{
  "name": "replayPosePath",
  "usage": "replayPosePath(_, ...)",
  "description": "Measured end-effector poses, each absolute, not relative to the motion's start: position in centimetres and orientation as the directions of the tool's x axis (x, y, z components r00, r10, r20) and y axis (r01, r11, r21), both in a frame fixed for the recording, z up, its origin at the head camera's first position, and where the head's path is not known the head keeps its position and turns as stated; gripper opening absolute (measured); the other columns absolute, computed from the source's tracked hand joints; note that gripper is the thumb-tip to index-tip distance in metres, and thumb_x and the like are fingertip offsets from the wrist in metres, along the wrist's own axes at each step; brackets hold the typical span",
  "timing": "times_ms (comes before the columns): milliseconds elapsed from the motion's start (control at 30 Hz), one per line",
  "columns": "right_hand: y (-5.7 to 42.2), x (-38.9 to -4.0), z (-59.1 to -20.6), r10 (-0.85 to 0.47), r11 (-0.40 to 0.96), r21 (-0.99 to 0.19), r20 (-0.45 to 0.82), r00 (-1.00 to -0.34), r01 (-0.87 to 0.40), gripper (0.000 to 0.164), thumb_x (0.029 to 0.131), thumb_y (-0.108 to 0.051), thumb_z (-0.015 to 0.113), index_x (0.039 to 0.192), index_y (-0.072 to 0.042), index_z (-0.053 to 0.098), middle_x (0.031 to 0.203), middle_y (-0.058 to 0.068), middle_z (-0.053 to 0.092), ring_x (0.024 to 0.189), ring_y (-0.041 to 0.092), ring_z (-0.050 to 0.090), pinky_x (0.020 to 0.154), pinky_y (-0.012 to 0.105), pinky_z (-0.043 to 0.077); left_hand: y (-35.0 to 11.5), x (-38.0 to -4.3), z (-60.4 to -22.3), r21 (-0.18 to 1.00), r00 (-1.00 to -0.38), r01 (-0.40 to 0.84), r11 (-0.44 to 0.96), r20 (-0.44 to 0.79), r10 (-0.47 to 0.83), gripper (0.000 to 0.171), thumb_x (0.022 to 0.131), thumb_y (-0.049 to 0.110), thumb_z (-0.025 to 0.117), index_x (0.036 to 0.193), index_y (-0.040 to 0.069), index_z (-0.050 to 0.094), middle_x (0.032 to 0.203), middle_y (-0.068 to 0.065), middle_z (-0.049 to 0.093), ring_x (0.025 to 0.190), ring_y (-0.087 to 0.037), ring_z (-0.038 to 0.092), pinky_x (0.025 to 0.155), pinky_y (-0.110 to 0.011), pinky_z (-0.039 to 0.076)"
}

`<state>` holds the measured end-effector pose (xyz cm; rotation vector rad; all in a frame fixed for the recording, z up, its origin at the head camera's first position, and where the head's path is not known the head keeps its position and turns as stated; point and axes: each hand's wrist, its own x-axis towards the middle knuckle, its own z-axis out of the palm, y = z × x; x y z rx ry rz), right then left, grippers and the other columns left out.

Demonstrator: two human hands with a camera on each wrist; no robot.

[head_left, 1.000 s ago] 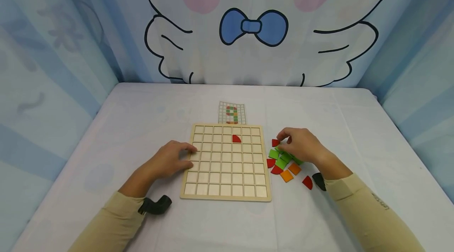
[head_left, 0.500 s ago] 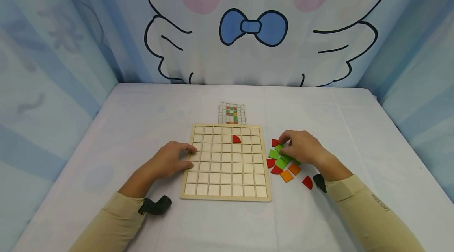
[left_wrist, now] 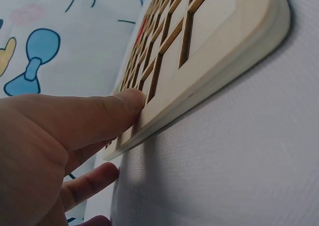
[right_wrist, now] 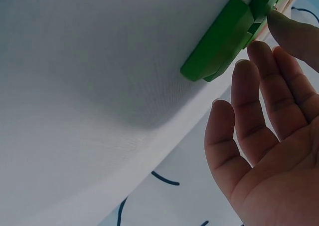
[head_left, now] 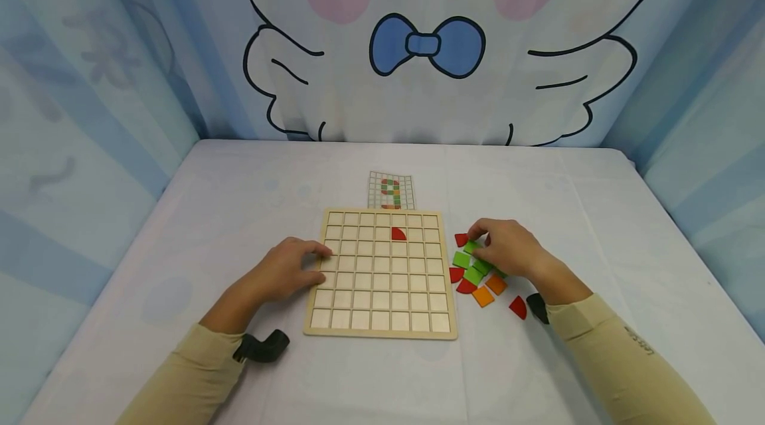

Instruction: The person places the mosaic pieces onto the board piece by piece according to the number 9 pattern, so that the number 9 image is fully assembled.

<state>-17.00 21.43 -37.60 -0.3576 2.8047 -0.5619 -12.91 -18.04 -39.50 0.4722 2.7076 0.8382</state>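
Observation:
My left hand (head_left: 288,270) rests its thumb and forefinger on the left rim of a wooden grid board (head_left: 382,333). In the left wrist view the thumb (left_wrist: 124,101) lies straight on the rim. A red quarter-circle tile (head_left: 398,234) sits in one cell of the board's second row. My right hand (head_left: 508,246) is over the loose tiles right of the board, thumb and forefinger apart. Its forefinger tip is at a red tile (head_left: 461,240), with a green square tile (head_left: 471,248) below it. Relaxed, slightly bent fingers show in the right wrist view beside green tiles (right_wrist: 217,41).
A small pattern card (head_left: 391,190) lies behind the board, partly covered by its far edge. Two orange square tiles (head_left: 483,297) and several red and green tiles lie along the board's right side. One red tile (head_left: 518,307) lies apart, near the right wrist.
My right hand drew back slightly, then returned a little forward. The red tile at its forefinger has shifted slightly left and turned. The left hand and the board have stayed still.

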Motion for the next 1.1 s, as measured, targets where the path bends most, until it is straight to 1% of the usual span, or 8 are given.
replayPosePath(133,21.45,-16.97,-37.51,-0.283,0.9,-0.389,-0.185,-0.941,-0.194,0.028,0.093,-0.014,0.069,0.117,-0.002,0.066,0.104,0.012,0.069,0.091,0.029,0.061,0.077,0.041,0.054,-18.09,-12.9,-39.51,0.586,-0.911,0.229,0.777,-0.152,0.383,0.037,0.093,0.017,0.072,0.129,0.009,0.066,0.133,-0.019,0.056,0.129,-0.042,0.045,0.1,-0.058,0.04)
replayPosePath(267,21.43,-16.96,-37.47,-0.272,0.907,-0.377,-0.188,-0.944,-0.187,0.028,0.094,-0.014,0.069,0.118,-0.001,0.066,0.108,0.014,0.068,0.093,0.029,0.061,0.08,0.043,0.054,-18.1,-12.86,-39.49,0.588,-0.912,0.229,0.776,-0.15,0.383,0.037,0.094,0.018,0.072,0.129,0.01,0.066,0.133,-0.019,0.056,0.129,-0.042,0.045,0.1,-0.058,0.04)
replayPosePath(500,21.37,-17.05,-37.56,-0.271,0.913,-0.366,-0.21,-0.939,-0.181,0.032,0.092,-0.018,0.071,0.118,0.0,0.066,0.107,0.014,0.069,0.09,0.028,0.061,0.079,0.042,0.054,-18.11,-12.84,-39.49,0.586,-0.913,0.228,0.777,-0.149,0.38,0.037,0.094,0.018,0.072,0.129,0.01,0.066,0.133,-0.019,0.056,0.129,-0.042,0.045,0.1,-0.058,0.04)
replayPosePath(733,21.23,-17.06,-37.5,-0.285,0.918,-0.336,-0.195,-0.938,-0.209,0.03,0.093,-0.016,0.07,0.117,0.001,0.066,0.107,0.015,0.069,0.088,0.028,0.06,0.081,0.044,0.053,-18.08,-12.88,-39.55,0.583,-0.913,0.227,0.78,-0.151,0.378,0.037,0.094,0.018,0.072,0.129,0.01,0.066,0.133,-0.019,0.056,0.13,-0.042,0.044,0.1,-0.058,0.04)
replayPosePath(867,21.0,-17.13,-37.3,-0.289,0.924,-0.312,-0.199,-0.936,-0.219,0.03,0.092,-0.015,0.07,0.118,0.001,0.066,0.106,0.015,0.068,0.086,0.027,0.059,0.081,0.044,0.053,-18.07,-12.87,-39.5,0.58,-0.914,0.226,0.783,-0.152,0.376,0.037,0.094,0.018,0.072,0.13,0.01,0.066,0.134,-0.019,0.056,0.13,-0.042,0.044,0.1,-0.058,0.04)
replayPosePath(1100,20.79,-17.16,-37.16,-0.288,0.928,-0.303,-0.209,-0.935,-0.218,0.032,0.092,-0.015,0.07,0.117,0.003,0.065,0.106,0.015,0.068,0.085,0.026,0.058,0.079,0.041,0.053,-18.06,-12.89,-39.41,0.582,-0.914,0.218,0.783,-0.159,0.372,0.037,0.093,0.018,0.073,0.129,0.01,0.066,0.134,-0.019,0.056,0.13,-0.041,0.044,0.101,-0.057,0.039)
